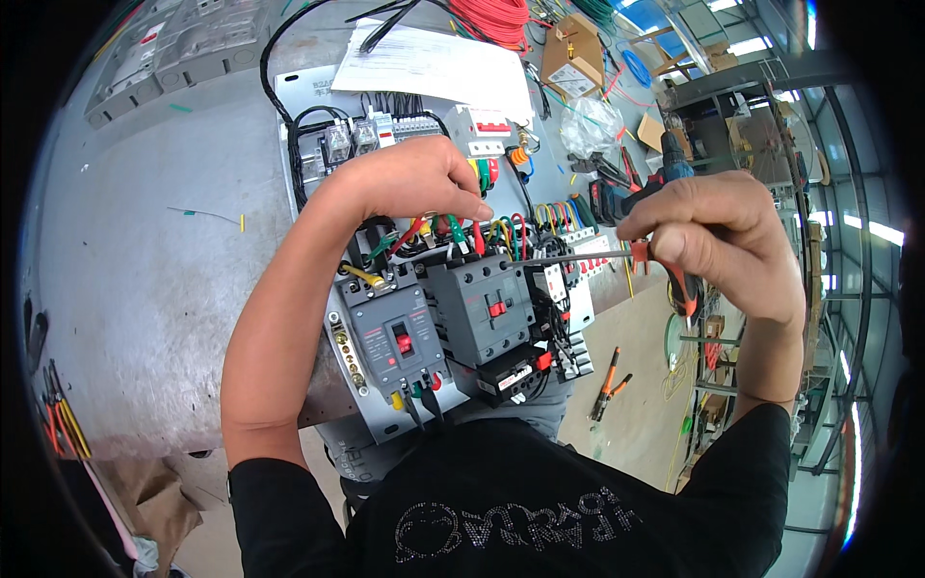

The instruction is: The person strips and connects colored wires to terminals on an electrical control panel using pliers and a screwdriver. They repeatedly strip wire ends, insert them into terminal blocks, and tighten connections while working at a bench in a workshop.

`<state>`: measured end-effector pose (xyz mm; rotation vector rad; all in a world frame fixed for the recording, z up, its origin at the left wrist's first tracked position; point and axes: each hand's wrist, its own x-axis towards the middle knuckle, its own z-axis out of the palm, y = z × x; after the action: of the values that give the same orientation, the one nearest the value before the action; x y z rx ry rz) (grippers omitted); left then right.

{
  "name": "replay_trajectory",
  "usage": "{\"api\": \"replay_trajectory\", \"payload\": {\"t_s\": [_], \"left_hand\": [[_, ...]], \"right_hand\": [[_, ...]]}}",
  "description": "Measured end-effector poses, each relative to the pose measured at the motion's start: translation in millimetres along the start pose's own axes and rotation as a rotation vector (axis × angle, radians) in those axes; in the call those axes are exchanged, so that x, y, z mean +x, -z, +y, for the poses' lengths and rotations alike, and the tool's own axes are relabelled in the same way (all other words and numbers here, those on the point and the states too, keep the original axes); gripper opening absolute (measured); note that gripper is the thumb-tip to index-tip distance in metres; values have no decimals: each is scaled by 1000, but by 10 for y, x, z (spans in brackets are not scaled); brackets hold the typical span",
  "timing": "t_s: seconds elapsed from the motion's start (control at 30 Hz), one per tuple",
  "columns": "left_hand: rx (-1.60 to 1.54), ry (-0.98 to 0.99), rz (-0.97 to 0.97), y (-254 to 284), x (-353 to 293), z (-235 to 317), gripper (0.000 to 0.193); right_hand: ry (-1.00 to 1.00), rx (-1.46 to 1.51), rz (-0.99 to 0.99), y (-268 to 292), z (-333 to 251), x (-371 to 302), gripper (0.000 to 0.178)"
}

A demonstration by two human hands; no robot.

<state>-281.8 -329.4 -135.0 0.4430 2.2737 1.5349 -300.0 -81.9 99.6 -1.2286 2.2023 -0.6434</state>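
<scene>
My right hand (718, 236) is closed around a screwdriver (578, 257). Its thin dark shaft points left, and the tip is at the upper edge of a dark grey contactor (477, 318). Below the fingers shows an orange and black handle (683, 287); I cannot tell whether it belongs to the same tool. My left hand (414, 178) reaches over the wiring, its fingertips pinched at a red-sleeved wire end (479, 237) on the contactor's top side. Beside that end stands a green-sleeved wire (457, 231). Left of the contactor is a grey circuit breaker (395, 332) with a red toggle.
The wired mounting plate (385, 422) overhangs the table's near edge above my lap. Papers (434, 72) cover its far end. A cordless drill (665, 173), plastic bag (590, 125) and cardboard box (572, 56) lie to the right. Pliers (609, 387) are on the floor.
</scene>
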Motion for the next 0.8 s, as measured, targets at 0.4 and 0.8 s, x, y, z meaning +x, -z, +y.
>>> {"api": "replay_trajectory", "payload": {"t_s": [0.4,0.8], "left_hand": [[-8,3,3,-6,-11,22,31],[27,16,25,-20,9,18,31]], "right_hand": [[53,282,-226,127,269,-43,66],[-178,72,129,-111,-43,28,52]]}}
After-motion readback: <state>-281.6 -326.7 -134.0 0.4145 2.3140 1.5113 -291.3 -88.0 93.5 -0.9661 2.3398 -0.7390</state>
